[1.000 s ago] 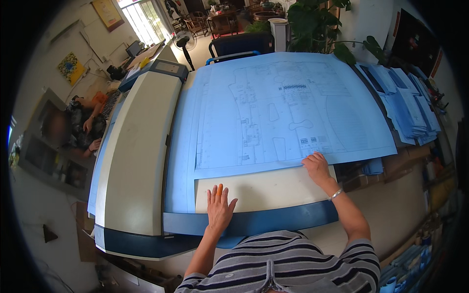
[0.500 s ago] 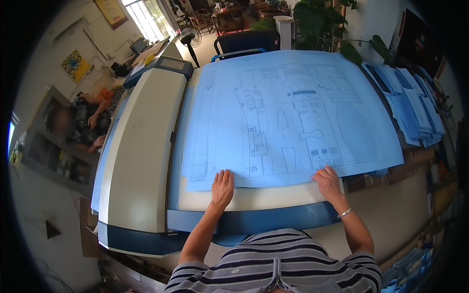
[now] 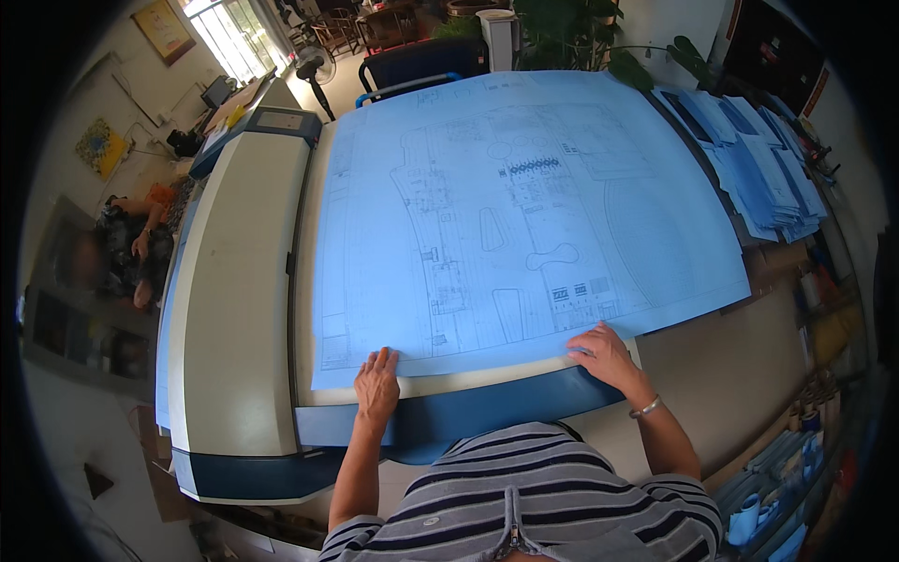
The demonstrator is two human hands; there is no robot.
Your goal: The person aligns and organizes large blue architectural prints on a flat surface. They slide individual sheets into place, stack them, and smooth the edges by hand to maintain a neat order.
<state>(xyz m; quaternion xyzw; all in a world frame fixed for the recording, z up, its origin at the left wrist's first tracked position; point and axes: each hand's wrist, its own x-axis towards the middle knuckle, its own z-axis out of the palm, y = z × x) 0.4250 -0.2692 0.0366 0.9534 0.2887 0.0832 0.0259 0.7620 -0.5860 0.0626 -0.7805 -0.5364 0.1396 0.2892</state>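
Note:
A large blue-tinted sheet printed with a line-drawn plan lies spread over the pale flatbed of a wide machine. My left hand lies on the sheet's near edge towards its left corner, fingers extended onto the paper, with a small orange spot at the fingertips. Farther right, my right hand touches the same edge, its fingers apart and the thumb spread to the left. Just in front of the sheet runs the machine's dark blue front bar. The undersides of both hands are hidden.
The machine's long cream housing borders the sheet on the left. Stacks of folded blue sheets stand at the right, with rolled papers at lower right. A dark chair stands beyond the far edge. Another person sits at far left.
The sheet has shifted towards me and to the left, nearer the front bar and the housing. My hands have moved with its edge; the right hand's fingers are more spread. My view has shifted.

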